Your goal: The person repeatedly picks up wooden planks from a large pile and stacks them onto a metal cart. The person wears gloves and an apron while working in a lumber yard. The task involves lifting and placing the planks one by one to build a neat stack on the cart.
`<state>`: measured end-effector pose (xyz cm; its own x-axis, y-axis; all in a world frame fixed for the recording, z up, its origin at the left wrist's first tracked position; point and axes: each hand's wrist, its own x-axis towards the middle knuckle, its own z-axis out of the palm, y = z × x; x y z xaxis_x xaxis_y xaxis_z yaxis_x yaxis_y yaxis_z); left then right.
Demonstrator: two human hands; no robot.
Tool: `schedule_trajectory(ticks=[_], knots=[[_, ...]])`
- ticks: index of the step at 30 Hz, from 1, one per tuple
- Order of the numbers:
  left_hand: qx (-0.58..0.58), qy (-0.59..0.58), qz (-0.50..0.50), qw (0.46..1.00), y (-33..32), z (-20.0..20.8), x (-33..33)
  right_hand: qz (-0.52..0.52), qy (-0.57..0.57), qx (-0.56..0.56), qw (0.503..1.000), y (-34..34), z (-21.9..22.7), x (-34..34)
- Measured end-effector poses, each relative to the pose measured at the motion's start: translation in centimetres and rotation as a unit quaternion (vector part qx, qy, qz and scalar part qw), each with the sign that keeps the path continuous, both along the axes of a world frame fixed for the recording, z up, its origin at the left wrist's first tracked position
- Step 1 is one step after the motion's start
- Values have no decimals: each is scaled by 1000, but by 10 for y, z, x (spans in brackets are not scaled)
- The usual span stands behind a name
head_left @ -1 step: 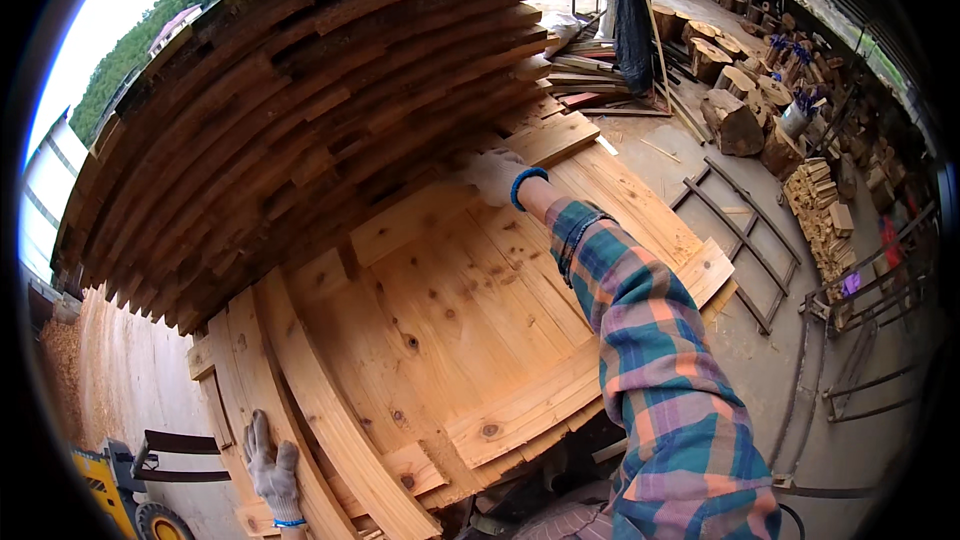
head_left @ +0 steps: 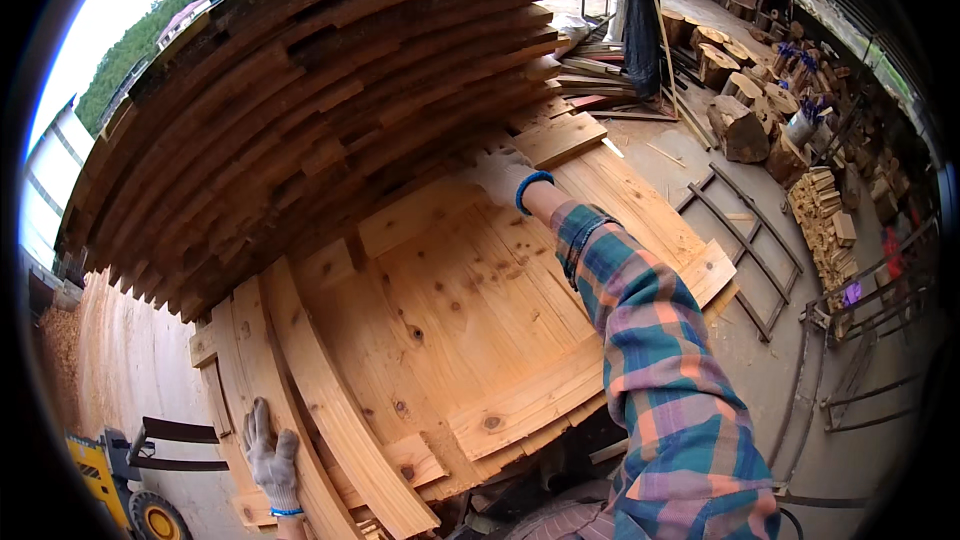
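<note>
My left hand (head_left: 270, 455), in a pale knit glove with a blue cuff, lies on a long wooden board (head_left: 265, 370) at the lower left, its fingers apart. Beside that board a second loose plank (head_left: 335, 395) runs lengthwise, slightly askew. My right hand (head_left: 497, 175), gloved the same way, reaches to the far edge of the wooden panel (head_left: 450, 330). It touches the far row of short crosspieces (head_left: 420, 215); shadow under the stack hides its fingertips. A near crosspiece (head_left: 530, 410) lies across the panel's front.
A tall stack of dark boards (head_left: 300, 110) rises just beyond the panel. At the right are cut logs (head_left: 740, 125), a metal frame (head_left: 745, 240) on the floor and bundled sticks (head_left: 820, 205). A yellow forklift (head_left: 110, 485) shows at the lower left.
The view has shifted slightly. Both hands keep practically the same places on the wood.
</note>
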<state>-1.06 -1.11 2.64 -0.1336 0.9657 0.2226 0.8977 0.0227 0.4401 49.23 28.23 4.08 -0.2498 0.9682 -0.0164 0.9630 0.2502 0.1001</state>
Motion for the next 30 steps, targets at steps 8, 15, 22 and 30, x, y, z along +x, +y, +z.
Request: schedule_trajectory(ticks=[8,15,22,30], knots=[[-44,33,-14,998,13,2,1,-45,455,-384,802,-165,17,-162],[-32,60,17,998,9,2,32,-9,642,-306,703,-211,-24,-255],[-70,91,-20,993,9,8,46,-52,652,-154,741,-242,-14,-204],[-66,106,-138,982,-13,21,8,-31,660,-204,723,-243,-37,-231]])
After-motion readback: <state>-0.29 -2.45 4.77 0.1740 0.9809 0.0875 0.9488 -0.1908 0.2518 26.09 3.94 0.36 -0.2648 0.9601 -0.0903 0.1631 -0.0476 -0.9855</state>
